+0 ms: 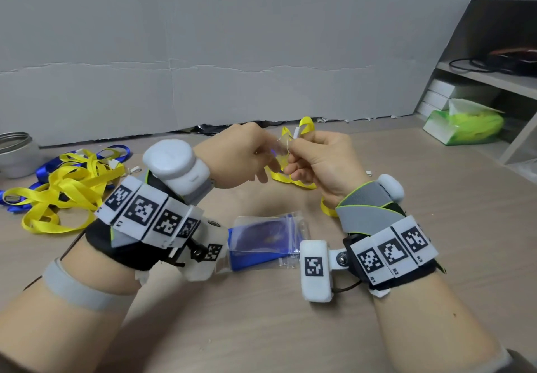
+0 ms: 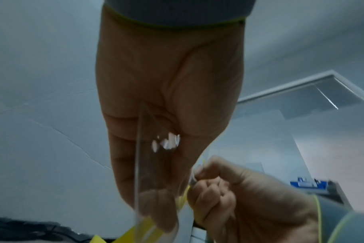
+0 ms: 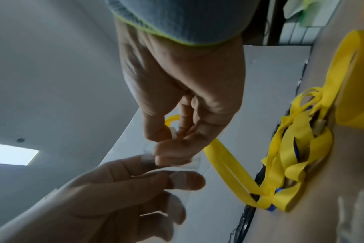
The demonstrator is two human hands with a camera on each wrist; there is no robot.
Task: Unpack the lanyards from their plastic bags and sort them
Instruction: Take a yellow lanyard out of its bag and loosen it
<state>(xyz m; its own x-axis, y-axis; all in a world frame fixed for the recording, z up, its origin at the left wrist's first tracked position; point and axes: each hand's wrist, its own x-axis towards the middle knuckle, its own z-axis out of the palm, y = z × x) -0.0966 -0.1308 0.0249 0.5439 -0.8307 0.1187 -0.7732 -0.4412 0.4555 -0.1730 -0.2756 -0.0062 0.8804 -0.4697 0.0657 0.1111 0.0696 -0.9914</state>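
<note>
One clear plastic bag (image 1: 281,147) was held in the air between both hands, above the far middle of the tabletop (image 1: 436,227), with a yellow lanyard (image 1: 305,128) looping up behind it and trailing down to the surface. The left hand (image 1: 241,156) pinched the bag's film between thumb and fingertips, the other fingers loosely extended. The right hand (image 1: 318,159) was curled, its thumb and forefinger clamped on the lanyard's white clip at the bag's mouth.

Nearer the body, a second plastic bag (image 1: 266,240) holding a folded blue lanyard lay flat on the tabletop between the wrists. To the left lay a loose pile of lanyards (image 1: 61,189), yellow tangled with blue.

Readable writing was scarce: the right wrist band carried square black-and-white markers tagged R1, R2 and R3; the left band's markers were too blurred to read.

The left wrist view alone showed the film lying across the left fingers (image 2: 152,205). The right wrist view alone showed the yellow strap (image 3: 229,166) running doubled from the right hand down to the heap.

At the far left stood a metal tin (image 1: 16,153); on the right, a green tissue pack (image 1: 465,124) sat by a shelf (image 1: 488,77).
</note>
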